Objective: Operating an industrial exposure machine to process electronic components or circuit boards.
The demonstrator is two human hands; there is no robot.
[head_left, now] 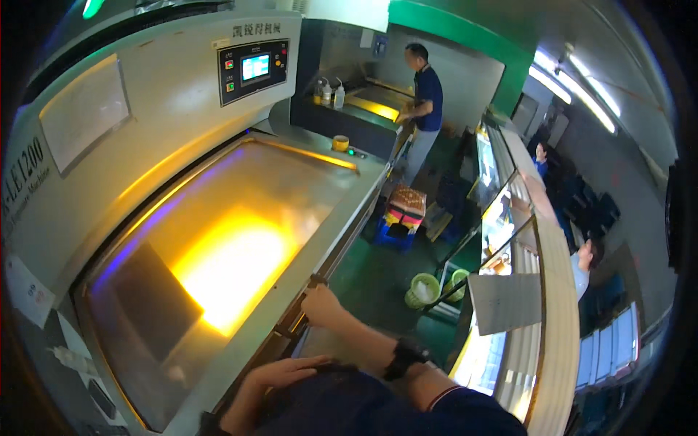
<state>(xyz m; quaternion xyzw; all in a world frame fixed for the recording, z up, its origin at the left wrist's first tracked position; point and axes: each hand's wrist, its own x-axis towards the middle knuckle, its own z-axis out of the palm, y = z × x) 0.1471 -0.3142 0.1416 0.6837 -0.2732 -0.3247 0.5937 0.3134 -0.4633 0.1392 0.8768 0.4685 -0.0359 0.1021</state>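
My right hand is closed round a dark handle on the front edge of a large exposure machine. My left hand lies against my dark clothing near that edge, its fingers stretched out and holding nothing. Left of both hands is the machine's wide bed, with a bright yellow glow across its middle. A dark rectangular patch, perhaps a sheet, shows at the bed's near left. Beyond the bed, a lit control panel sits on the machine's front.
A yellow tape roll sits on the machine's far corner. Another person works at a second bed farther off. Green baskets and a stacked box occupy the aisle floor. A lit bench with a grey panel runs along the right.
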